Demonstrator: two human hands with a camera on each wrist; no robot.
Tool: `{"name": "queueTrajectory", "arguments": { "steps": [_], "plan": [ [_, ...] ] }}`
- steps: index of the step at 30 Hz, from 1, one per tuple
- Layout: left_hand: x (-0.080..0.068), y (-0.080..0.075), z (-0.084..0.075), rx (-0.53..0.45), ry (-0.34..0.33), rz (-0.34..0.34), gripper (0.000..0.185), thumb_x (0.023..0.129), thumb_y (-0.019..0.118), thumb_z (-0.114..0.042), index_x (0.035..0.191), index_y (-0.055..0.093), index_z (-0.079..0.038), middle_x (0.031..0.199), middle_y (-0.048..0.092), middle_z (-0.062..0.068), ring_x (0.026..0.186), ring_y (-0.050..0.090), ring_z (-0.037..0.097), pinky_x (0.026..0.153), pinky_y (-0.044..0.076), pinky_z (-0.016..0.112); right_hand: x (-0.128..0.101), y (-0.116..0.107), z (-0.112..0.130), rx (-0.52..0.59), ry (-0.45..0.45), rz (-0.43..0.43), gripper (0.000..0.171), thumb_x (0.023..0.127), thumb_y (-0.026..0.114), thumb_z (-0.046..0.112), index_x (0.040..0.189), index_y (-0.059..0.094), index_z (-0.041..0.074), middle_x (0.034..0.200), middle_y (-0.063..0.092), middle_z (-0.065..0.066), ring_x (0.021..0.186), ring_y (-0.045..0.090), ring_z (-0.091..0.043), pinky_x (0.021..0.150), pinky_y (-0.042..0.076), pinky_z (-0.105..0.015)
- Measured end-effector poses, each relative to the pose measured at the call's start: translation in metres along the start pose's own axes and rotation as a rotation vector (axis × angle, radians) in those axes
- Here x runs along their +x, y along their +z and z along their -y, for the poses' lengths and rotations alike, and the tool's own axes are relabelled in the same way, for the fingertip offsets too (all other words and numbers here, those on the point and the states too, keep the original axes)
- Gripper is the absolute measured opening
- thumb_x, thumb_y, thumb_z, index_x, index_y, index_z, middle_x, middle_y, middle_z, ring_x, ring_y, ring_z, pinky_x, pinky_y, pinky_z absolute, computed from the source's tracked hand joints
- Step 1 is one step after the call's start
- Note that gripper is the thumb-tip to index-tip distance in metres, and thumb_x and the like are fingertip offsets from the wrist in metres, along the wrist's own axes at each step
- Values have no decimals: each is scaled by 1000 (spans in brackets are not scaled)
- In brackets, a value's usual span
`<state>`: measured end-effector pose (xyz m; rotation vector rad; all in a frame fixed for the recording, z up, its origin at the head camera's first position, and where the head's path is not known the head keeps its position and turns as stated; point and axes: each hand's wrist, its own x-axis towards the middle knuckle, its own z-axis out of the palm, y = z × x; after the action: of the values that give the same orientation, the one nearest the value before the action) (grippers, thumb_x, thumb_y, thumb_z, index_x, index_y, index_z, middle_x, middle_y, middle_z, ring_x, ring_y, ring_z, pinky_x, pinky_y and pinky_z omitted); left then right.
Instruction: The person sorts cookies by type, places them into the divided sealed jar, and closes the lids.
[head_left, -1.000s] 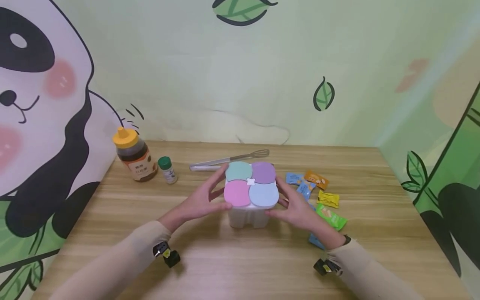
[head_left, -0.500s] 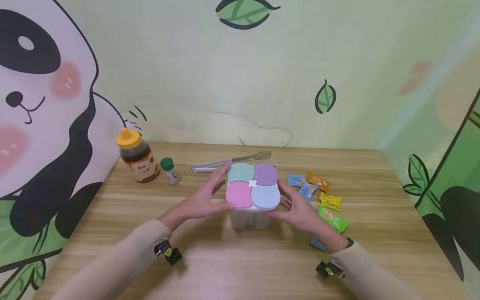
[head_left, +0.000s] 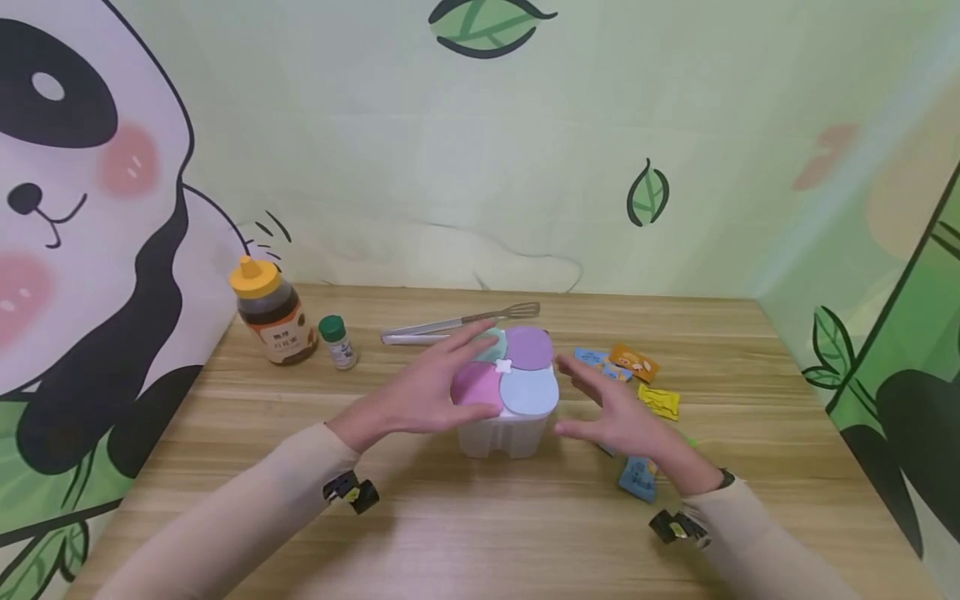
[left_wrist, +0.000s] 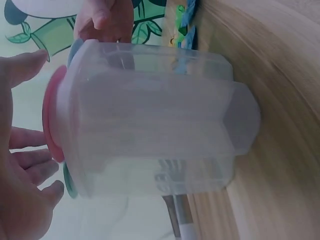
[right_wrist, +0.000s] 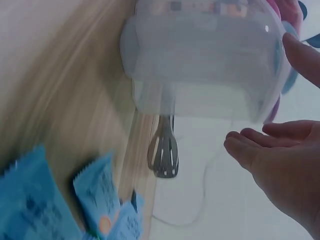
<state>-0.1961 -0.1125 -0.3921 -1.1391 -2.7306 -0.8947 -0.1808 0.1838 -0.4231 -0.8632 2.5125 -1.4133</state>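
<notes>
A clear plastic container [head_left: 501,435] stands mid-table, topped by four pastel lids: teal, purple [head_left: 529,347], pink [head_left: 471,383] and pale blue [head_left: 529,392]. My left hand [head_left: 420,396] reaches over the pink and teal lids with straight fingers; whether it touches them I cannot tell. In the left wrist view the container [left_wrist: 150,125] fills the frame, and the left hand [left_wrist: 20,200] lies loose beside its lid edge. My right hand [head_left: 611,417] hovers just right of the container with fingers spread, holding nothing. In the right wrist view the right hand [right_wrist: 280,165] is apart from the container [right_wrist: 200,55].
Metal tongs [head_left: 457,323] lie behind the container. A honey bottle [head_left: 272,312] and a small green-capped jar [head_left: 337,340] stand at the back left. Snack packets lie to the right: orange [head_left: 633,364], yellow [head_left: 658,402] and blue [head_left: 637,479]. Painted walls enclose the table [head_left: 480,533].
Both hands have come off the container's sides. The left hand rose over the lids, and the right hand drew back to the right with fingers spread.
</notes>
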Motion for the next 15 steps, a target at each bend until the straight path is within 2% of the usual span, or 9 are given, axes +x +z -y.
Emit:
{"name": "queueTrajectory", "arguments": {
  "steps": [7, 12, 15],
  "plan": [
    [12, 5, -11, 67, 82, 41, 84, 81, 71, -54, 146, 43, -10, 156, 35, 5, 144, 33, 24, 113, 34, 46, -3, -14, -9, -123, 33, -17, 83, 82, 80, 20, 146, 34, -6, 147, 42, -23, 135, 42, -39, 110, 36, -48],
    [19, 7, -17, 100, 97, 55, 79, 81, 73, -50, 142, 48, -6, 151, 44, 8, 141, 38, 24, 114, 35, 41, 0, -19, -20, -240, 42, -31, 80, 84, 78, 24, 145, 35, -7, 146, 44, -25, 132, 46, -41, 106, 40, -52],
    [22, 7, -20, 127, 96, 70, 77, 82, 73, -49, 141, 49, -5, 149, 45, 9, 141, 39, 25, 113, 36, 39, -1, -21, -27, -348, 57, -47, 80, 84, 77, 26, 144, 37, -7, 146, 44, -26, 131, 46, -43, 106, 40, -55]
  ]
}}
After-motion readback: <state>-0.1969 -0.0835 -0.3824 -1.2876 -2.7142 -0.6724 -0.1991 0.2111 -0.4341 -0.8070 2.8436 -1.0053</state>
